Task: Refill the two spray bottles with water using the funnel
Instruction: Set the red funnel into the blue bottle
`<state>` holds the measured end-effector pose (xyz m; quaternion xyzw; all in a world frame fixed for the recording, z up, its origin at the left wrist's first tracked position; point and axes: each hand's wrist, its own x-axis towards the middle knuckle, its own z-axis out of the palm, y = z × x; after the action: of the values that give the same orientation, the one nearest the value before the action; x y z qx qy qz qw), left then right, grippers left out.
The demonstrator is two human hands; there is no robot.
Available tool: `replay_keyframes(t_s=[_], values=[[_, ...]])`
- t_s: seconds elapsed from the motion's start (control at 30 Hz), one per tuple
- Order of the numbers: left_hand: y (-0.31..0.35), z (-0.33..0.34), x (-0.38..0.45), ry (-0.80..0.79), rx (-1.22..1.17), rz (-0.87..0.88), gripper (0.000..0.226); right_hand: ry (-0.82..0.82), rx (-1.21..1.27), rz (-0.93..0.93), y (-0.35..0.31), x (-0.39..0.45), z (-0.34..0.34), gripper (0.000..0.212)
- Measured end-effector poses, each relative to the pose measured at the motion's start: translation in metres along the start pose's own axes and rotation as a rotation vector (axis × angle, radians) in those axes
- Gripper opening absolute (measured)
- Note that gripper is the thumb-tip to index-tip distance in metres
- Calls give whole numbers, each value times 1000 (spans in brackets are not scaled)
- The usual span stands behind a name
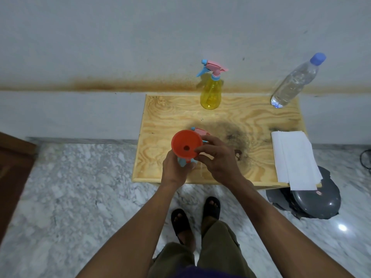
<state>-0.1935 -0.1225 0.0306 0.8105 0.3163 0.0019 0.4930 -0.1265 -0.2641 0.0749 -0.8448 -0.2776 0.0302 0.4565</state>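
An orange funnel (pixel 186 146) sits in the neck of a light blue spray bottle (pixel 181 161), which is mostly hidden. My left hand (pixel 173 171) grips that bottle from below the funnel, above the front of the wooden table (pixel 251 121). The fingers of my right hand (pixel 218 159) pinch the funnel's right rim. A pink and blue spray head (pixel 201 131) lies on the table just behind the funnel. At the back stands a yellow spray bottle (pixel 211 95) with its head on. A clear water bottle (pixel 295 83) with a blue cap stands at the back right.
Folded white paper towels (pixel 293 157) lie along the table's right edge and hang over the front. A grey lidded bin with a dark bag (pixel 317 201) stands on the marble floor at the right. The wall is right behind the table. A dark stain marks the tabletop's middle.
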Motion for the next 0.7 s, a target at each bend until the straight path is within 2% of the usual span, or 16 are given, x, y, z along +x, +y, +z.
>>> replay_keyframes(t_s=[0.27, 0.47, 0.6, 0.7], values=[[1, 0, 0, 4, -12, -23, 54, -10, 16, 33, -3, 0, -3, 29], [0, 0, -2, -6, -51, -7, 47, 45, 75, 63, -10, -5, -4, 40], [-2, 0, -3, -3, -55, 13, 46, 65, 80, 163, -16, -10, -9, 46], [-4, 2, -2, 3, -63, -10, 56, 88, 90, 237, -14, -15, -15, 43]])
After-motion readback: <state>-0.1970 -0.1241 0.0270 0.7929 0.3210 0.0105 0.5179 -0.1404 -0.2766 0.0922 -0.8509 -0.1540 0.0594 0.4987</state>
